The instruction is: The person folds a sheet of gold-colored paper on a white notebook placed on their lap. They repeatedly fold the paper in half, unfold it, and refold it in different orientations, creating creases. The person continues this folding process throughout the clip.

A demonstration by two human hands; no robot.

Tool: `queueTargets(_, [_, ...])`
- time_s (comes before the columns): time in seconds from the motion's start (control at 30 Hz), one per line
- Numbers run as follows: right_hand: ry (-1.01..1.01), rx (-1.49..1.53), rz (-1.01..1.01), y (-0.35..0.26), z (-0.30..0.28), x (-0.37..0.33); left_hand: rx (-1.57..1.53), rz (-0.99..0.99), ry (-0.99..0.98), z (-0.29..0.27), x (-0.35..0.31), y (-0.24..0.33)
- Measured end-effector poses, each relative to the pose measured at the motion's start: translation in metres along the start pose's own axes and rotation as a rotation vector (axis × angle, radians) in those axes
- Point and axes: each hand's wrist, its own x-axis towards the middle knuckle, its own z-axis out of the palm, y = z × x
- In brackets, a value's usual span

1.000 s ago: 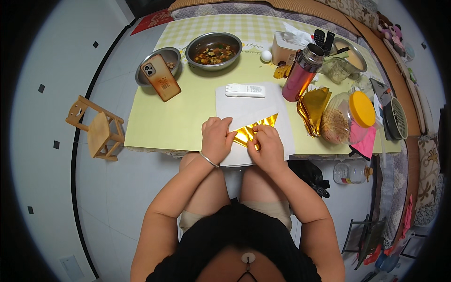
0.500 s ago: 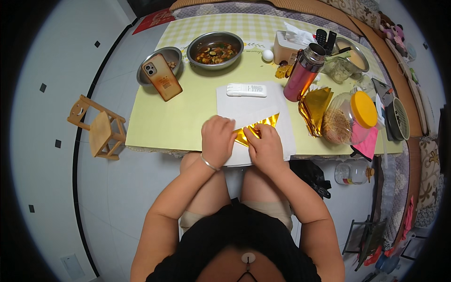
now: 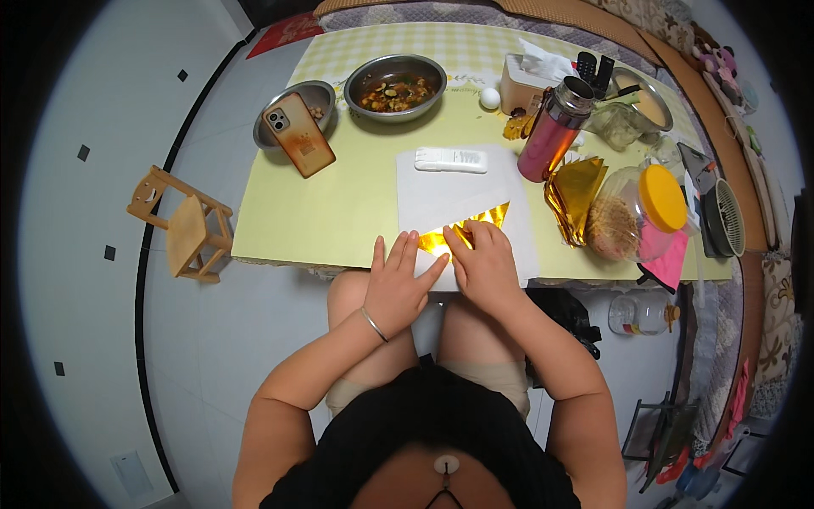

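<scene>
A phone (image 3: 301, 140) leans on a bowl (image 3: 322, 92) on the desk (image 3: 280, 225). The left hand (image 3: 394, 284), fingers spread and gripping nothing, is at the left end of the foil (image 3: 434, 243), which lies on white paper (image 3: 462, 188). The right hand's (image 3: 485, 263) fingers rest on it slightly parted, any pinch impossible to tell, left of a foil stack (image 3: 582, 191).

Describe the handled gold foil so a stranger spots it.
On the yellow table, along its near edge, lies a white sheet. On it, partly beneath the right hand, is the gold foil piece, flat, unlike the bulky gold bundle beside the flask.
</scene>
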Motion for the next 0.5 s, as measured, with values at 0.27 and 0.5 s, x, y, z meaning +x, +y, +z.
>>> queueTargets(0.27, [0.024,0.297,0.131,0.03,-0.022,0.016,-0.118,-0.074,0.057,-0.002,0.047,0.0])
queueTargets(0.5, [-0.069,-0.069,-0.178,0.067,-0.035,0.055,-0.178,-0.288,0.127,0.001,0.084,-0.005])
